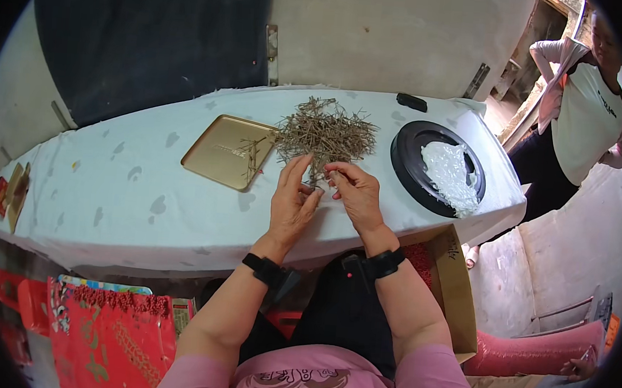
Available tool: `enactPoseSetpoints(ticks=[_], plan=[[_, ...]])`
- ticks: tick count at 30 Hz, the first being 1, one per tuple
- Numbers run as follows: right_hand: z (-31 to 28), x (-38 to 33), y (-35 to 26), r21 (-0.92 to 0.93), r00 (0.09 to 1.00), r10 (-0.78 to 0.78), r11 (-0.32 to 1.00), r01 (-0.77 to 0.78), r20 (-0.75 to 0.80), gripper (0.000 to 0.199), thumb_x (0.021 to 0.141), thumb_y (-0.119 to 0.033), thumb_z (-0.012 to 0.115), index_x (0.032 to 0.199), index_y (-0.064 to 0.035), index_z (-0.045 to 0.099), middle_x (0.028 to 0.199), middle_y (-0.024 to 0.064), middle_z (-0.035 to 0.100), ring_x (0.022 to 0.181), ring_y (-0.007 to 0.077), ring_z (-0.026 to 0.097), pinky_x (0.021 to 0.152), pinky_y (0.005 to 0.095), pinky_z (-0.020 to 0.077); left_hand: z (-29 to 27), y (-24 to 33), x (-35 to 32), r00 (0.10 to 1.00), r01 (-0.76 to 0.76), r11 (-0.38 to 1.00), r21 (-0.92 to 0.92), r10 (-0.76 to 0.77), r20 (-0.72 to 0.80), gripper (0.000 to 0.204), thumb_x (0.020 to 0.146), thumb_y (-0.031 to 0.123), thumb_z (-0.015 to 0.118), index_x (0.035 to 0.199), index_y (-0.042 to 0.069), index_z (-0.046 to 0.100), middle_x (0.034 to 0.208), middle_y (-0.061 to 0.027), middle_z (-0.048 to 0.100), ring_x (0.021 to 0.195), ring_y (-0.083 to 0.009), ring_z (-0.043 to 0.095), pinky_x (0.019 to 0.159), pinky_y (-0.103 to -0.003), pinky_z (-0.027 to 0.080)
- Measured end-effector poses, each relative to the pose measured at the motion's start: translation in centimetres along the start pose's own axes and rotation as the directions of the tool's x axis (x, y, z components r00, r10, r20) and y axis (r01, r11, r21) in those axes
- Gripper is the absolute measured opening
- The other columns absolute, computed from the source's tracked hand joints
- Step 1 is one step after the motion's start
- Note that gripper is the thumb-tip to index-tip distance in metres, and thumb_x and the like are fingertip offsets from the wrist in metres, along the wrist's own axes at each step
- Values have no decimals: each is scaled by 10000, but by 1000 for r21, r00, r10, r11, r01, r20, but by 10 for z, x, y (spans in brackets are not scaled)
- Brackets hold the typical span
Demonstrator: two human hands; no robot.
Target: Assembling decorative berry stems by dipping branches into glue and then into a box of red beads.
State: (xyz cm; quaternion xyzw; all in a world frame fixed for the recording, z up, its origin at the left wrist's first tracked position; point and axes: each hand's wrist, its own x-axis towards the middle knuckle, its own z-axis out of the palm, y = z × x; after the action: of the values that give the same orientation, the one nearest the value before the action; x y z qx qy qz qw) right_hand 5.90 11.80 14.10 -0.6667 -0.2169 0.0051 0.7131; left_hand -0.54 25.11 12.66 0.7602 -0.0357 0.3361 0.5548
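Observation:
A tangled heap of thin, dry brown twigs (326, 130) lies on the white table in front of me. Both of my hands are at its near edge, fingertips close together. My left hand (292, 203) has its thumb and a finger closed around thin twig ends, while its other fingers stretch toward the heap. With thumb and forefinger, my right hand (357, 197) pinches something small, too fine to make out. Left of the heap, a shallow gold tray (216, 155) carries a few loose twigs near its right side. Each wrist wears a black strap with a device.
Right on the table is a round black disc-shaped object (407, 175) topped by crumpled clear plastic (448, 175). A small black item (412, 101) lies at the back edge. Below stand a cardboard box (462, 305) with red contents and a red bag (110, 338). Another person (583, 119) stands right.

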Motion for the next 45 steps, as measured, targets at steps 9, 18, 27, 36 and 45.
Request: enactPoseSetpoints(ticks=[9, 18, 27, 36, 45], plan=[[-9, 3, 17, 164, 995, 100, 982, -96, -13, 153, 918, -68, 577, 1035, -59, 676, 831, -9, 635, 689, 31, 537, 519, 174, 434, 7, -33, 8, 971, 170, 985, -41, -160, 179, 226, 886, 55, 613, 1111, 34, 604, 824, -39, 650, 730, -98, 609, 641, -237, 484], [-36, 18, 16, 182, 954, 155, 977, -111, -255, 114, 899, -96, 566, 952, -86, 666, 791, -8, 627, 693, 50, 547, 501, 199, 436, -6, -24, 5, 926, 280, 868, -411, -357, -125, 299, 904, 93, 602, 1196, 33, 576, 1073, -89, 613, 793, -122, 593, 626, -263, 492], [16, 12, -3, -520, 979, -150, 831, 199, 136, 145, 796, -88, 555, 911, -53, 636, 853, 166, 645, 847, 350, 624, 726, 414, 495, -15, -41, 9, 908, -416, 789, 452, 384, 166, 273, 887, 85, 617, 1158, 52, 614, 1113, -91, 621, 1015, -163, 551, 827, -297, 472], [53, -7, 23, -311, 950, -302, 913, 265, -74, 290, 823, -88, 595, 1111, -55, 598, 870, 123, 612, 762, 256, 609, 684, 344, 496, -17, -43, 11, 936, 294, 826, -481, -351, -29, 136, 915, 105, 629, 986, 4, 684, 1077, -92, 665, 984, -133, 586, 873, -281, 458], [47, -21, 29, -247, 975, -221, 946, 211, -11, 138, 810, -79, 619, 941, -46, 647, 831, 121, 617, 723, 244, 609, 660, 334, 496, -20, -37, 4, 949, 267, 801, -536, -316, 2, 178, 898, 120, 659, 1031, 8, 697, 1017, -68, 692, 955, -128, 609, 884, -256, 463]])
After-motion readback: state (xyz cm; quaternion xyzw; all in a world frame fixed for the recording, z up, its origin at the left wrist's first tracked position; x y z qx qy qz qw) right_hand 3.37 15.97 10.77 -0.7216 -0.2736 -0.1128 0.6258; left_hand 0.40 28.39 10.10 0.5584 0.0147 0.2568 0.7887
